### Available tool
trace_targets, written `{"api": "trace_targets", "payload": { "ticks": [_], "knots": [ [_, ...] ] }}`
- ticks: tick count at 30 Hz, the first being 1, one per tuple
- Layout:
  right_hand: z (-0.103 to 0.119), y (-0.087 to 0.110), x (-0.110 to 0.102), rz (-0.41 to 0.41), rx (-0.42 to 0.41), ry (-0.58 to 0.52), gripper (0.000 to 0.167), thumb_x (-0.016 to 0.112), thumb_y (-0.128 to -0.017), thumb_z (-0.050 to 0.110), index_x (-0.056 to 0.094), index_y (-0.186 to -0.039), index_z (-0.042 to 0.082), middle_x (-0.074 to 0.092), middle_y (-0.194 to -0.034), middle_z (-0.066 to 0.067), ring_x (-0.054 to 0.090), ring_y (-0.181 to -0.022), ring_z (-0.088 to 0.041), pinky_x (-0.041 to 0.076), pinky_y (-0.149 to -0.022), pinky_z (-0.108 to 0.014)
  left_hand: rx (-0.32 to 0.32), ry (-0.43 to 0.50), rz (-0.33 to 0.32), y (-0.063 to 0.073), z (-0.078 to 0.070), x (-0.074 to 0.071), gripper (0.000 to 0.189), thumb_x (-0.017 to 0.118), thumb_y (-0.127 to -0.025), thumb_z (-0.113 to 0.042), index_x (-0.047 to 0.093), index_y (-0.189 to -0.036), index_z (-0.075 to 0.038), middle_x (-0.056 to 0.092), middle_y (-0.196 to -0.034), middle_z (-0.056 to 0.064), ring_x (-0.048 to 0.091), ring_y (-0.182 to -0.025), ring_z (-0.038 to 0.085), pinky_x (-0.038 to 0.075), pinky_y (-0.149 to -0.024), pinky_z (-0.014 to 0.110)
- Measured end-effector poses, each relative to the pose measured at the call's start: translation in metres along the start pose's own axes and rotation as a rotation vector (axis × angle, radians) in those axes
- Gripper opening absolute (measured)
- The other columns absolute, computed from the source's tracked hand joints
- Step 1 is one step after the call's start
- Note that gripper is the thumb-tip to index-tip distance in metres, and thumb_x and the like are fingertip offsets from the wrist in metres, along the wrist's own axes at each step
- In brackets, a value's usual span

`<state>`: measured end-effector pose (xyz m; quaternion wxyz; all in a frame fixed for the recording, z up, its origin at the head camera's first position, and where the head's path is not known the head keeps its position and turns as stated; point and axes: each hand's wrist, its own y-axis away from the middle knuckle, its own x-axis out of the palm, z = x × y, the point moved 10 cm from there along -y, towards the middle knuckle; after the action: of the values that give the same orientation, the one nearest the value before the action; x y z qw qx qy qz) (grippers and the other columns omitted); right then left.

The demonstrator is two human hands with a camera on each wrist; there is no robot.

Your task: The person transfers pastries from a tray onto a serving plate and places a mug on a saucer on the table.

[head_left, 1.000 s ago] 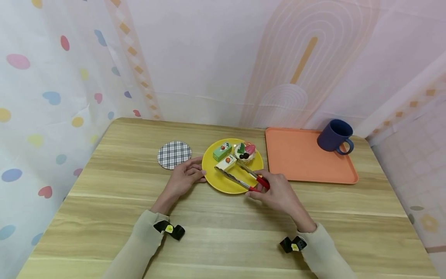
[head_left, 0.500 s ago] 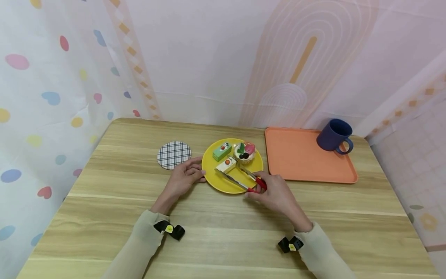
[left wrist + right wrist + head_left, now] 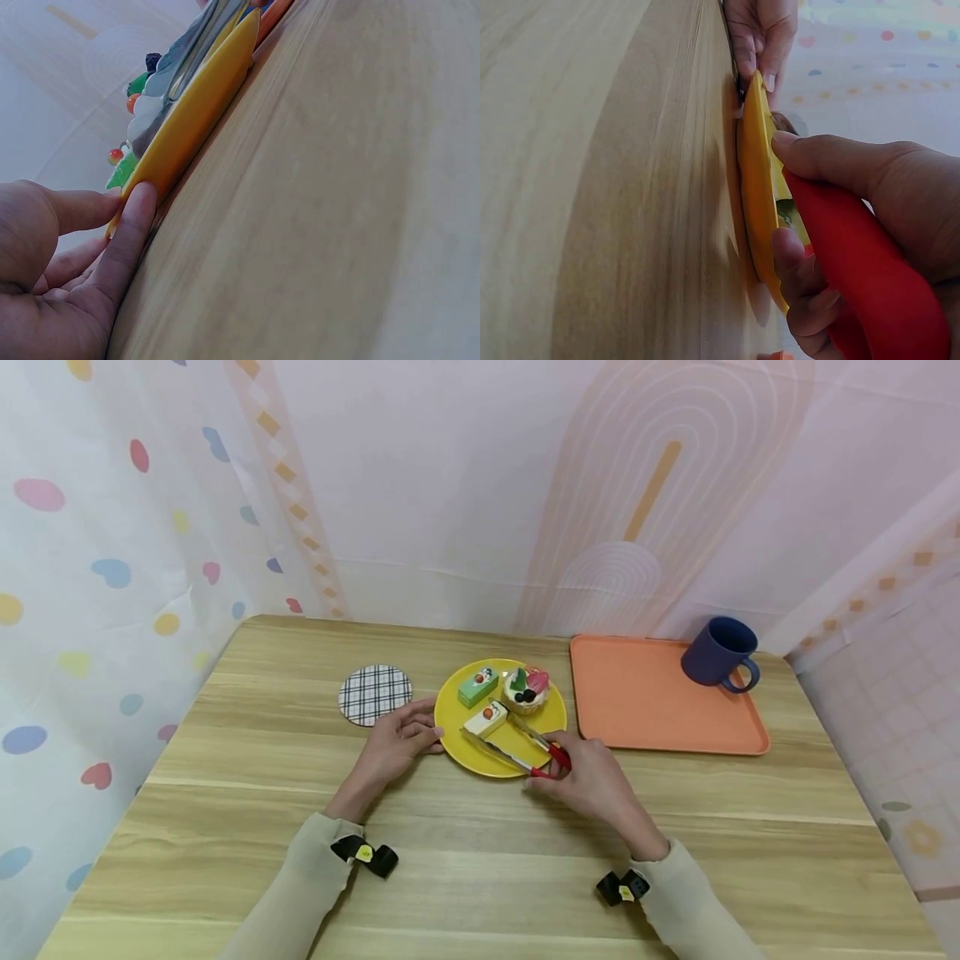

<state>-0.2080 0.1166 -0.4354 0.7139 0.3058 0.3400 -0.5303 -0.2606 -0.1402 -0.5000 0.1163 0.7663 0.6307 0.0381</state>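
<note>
My left hand pinches the left rim of a round yellow plate between thumb and fingers; the left wrist view shows this grip on the plate's edge. In my right hand I hold metal tongs with red handles. The tong arms reach over the plate, spread on either side of a white cake slice topped with a small orange-red ball. Behind that slice lies a green cake slice. A cream tart with berries and a pink piece sits at the plate's back right.
A round plaid coaster lies left of the plate. To the right is an orange tray, with a dark blue mug at its back right corner. Patterned cloth hangs behind the wooden table.
The tongs and my right hand have shifted slightly towards me and to the left. The white cake slice sits a little nearer to me. My left hand stays on the rim.
</note>
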Motion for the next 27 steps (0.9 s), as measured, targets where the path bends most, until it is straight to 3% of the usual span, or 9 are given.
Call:
{"api": "trace_targets", "payload": {
  "ticks": [27],
  "knots": [
    [0.009, 0.001, -0.012, -0.058, -0.04, 0.002, 0.073, 0.094, -0.072, 0.042, 0.066, -0.13, 0.008, 0.061, -0.079, 0.005, 0.05, -0.07, -0.013, 0.036, -0.053, -0.019, 0.005, 0.008, 0.001, 0.0, 0.001, 0.0, 0.054, 0.065, -0.099, -0.001, 0.049, -0.151, -0.008, 0.062, -0.119, 0.018, 0.07, -0.091, 0.011, 0.067, -0.084, 0.029]
  ]
}}
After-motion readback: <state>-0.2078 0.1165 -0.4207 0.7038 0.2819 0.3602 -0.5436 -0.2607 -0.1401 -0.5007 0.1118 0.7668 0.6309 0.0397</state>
